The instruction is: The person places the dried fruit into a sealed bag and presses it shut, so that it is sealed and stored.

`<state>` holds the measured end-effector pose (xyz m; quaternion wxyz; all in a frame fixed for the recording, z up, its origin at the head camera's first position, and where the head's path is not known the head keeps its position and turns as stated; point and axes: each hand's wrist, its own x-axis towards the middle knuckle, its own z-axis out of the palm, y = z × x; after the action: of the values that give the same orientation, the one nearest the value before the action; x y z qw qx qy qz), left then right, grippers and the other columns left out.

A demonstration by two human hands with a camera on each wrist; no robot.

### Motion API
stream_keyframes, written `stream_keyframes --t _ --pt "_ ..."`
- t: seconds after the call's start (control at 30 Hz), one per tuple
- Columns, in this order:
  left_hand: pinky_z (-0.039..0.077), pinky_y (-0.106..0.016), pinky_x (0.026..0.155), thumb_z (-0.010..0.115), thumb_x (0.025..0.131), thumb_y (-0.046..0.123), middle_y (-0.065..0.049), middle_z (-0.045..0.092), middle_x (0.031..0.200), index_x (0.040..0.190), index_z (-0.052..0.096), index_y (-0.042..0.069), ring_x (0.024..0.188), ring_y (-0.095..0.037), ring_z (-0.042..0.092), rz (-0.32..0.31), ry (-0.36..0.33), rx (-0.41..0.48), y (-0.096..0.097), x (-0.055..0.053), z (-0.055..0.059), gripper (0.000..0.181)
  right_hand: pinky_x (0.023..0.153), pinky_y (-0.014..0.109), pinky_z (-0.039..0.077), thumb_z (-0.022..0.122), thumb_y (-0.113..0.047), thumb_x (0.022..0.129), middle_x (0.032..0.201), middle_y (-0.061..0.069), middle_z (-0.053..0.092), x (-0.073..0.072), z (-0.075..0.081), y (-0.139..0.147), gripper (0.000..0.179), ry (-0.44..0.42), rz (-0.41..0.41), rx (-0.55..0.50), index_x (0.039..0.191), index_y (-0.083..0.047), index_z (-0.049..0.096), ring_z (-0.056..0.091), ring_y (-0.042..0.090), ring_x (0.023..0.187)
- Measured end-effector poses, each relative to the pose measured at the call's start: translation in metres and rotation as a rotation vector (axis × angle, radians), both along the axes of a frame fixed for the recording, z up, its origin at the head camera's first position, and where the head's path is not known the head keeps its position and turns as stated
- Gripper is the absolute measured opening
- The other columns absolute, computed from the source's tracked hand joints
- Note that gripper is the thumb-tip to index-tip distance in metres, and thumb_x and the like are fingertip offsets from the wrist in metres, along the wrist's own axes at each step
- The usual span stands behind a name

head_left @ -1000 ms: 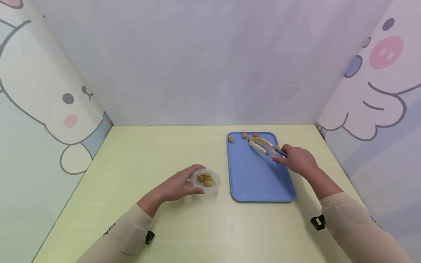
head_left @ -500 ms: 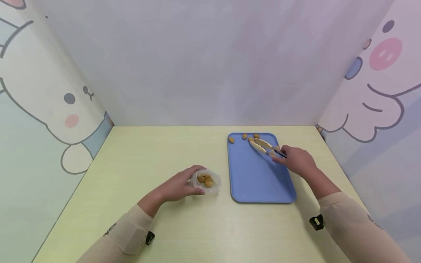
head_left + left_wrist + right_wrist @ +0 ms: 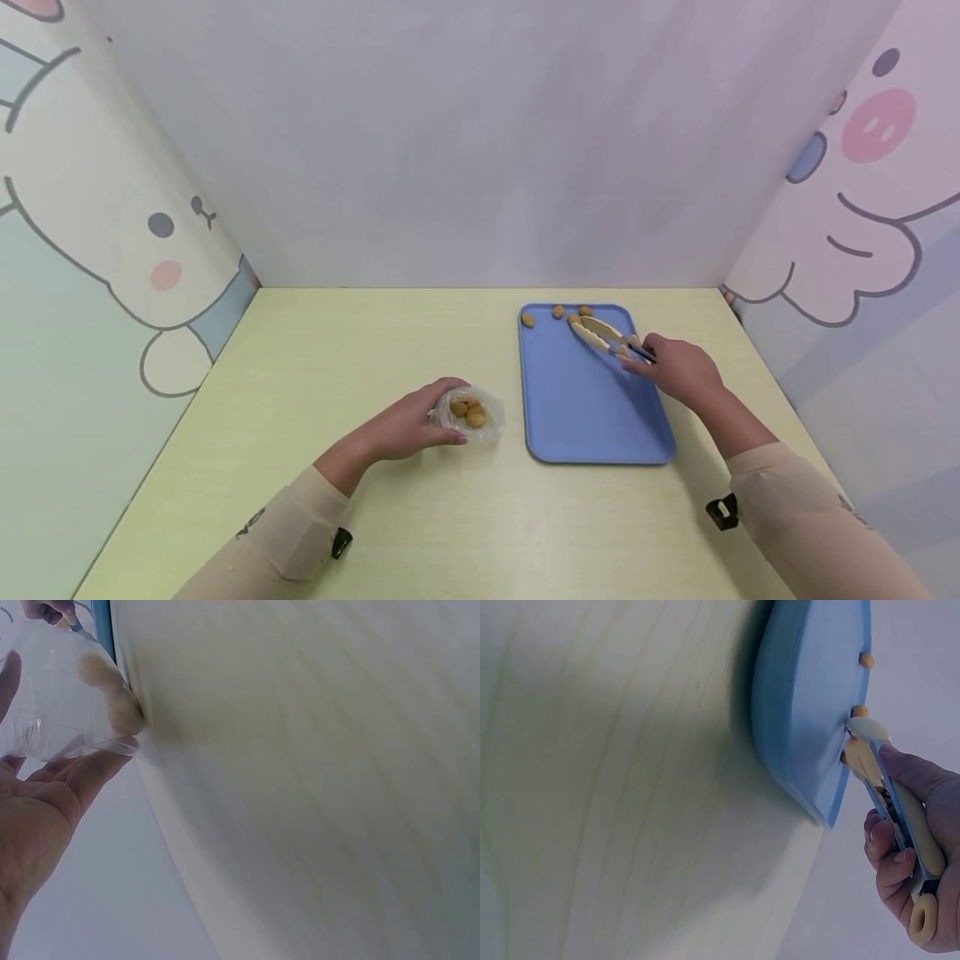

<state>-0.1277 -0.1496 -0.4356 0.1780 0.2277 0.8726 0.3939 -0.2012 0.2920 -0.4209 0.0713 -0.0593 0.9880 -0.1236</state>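
My left hand point(image 3: 411, 423) curls round a clear plastic bag point(image 3: 492, 423) on the table, thumb and fingers on opposite sides of its open mouth. Several brown, rounded, nut-like pieces point(image 3: 476, 417) lie inside. My right hand point(image 3: 684, 368) grips a pair of tongs point(image 3: 911, 829) with cream tips and cream handle covers. The tong tips point(image 3: 591, 335) reach over the far part of a blue tray point(image 3: 592, 417). One brown piece point(image 3: 573, 319) lies right at the tips. Three more sit along the tray's far end, among them a piece point(image 3: 528, 320) in the far left corner.
The tray stands on a pale wooden table point(image 3: 337, 350), to the right of the bag, with a raised rim all round. A plain wall point(image 3: 480, 167) rises behind the table. Walls with cartoon animals flank both sides.
The tong tips have drawn slightly closer together at the brown piece. My left hand and the bag stay in place, and the head view has shifted a little.
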Motion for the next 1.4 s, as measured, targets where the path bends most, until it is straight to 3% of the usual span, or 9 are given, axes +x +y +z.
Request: stream_keyframes --t 0.33,0.57,0.83,1.1,1.4 --pt "0.045 -0.042 0.096 0.076 0.081 0.051 0.001 0.057 0.129 0.141 0.04 0.036 0.11 -0.013 0.053 0.0 0.002 -0.005 0.0 0.0 -0.001 0.071 0.049 0.033 0.03 0.066 -0.057 0.087 0.066 0.002 0.048 0.004 0.001 0.004 0.046 0.04 0.012 -0.012 0.093 -0.012 0.054 0.043 0.02 0.056" --pt "0.045 -0.042 0.096 0.075 0.083 0.049 0.0 0.057 0.128 0.141 0.039 0.036 0.11 -0.013 0.053 -0.004 0.0 0.005 -0.001 0.0 -0.002 0.07 0.049 0.032 0.029 0.062 -0.067 0.084 0.064 0.001 0.046 0.012 0.002 0.005 0.054 0.07 0.037 -0.01 0.09 -0.013 0.053 0.042 0.019 0.055" --pt "0.044 -0.042 0.097 0.075 0.083 0.048 0.0 0.056 0.129 0.142 0.039 0.035 0.11 -0.013 0.053 -0.007 -0.007 0.0 0.0 0.0 -0.001 0.071 0.049 0.032 0.027 0.061 -0.067 0.085 0.064 0.001 0.044 0.022 0.005 0.005 0.054 0.098 0.065 0.002 0.092 -0.014 0.053 0.04 0.018 0.054" --pt "0.044 -0.043 0.099 0.075 0.083 0.048 -0.001 0.056 0.13 0.143 0.038 0.034 0.112 -0.013 0.052 -0.004 -0.022 -0.006 0.0 0.0 0.0 0.072 0.048 0.032 0.026 0.07 -0.05 0.086 0.062 0.001 0.042 0.028 0.004 0.003 0.041 0.145 0.087 -0.005 0.089 -0.014 0.052 0.038 0.017 0.052" --pt "0.044 -0.043 0.098 0.075 0.083 0.05 0.0 0.055 0.13 0.142 0.037 0.035 0.112 -0.014 0.052 -0.002 -0.018 -0.018 0.0 0.0 -0.001 0.072 0.048 0.031 0.026 0.072 -0.047 0.086 0.062 0.0 0.042 0.035 0.003 0.001 0.039 0.169 0.131 -0.006 0.087 -0.014 0.052 0.038 0.016 0.052"
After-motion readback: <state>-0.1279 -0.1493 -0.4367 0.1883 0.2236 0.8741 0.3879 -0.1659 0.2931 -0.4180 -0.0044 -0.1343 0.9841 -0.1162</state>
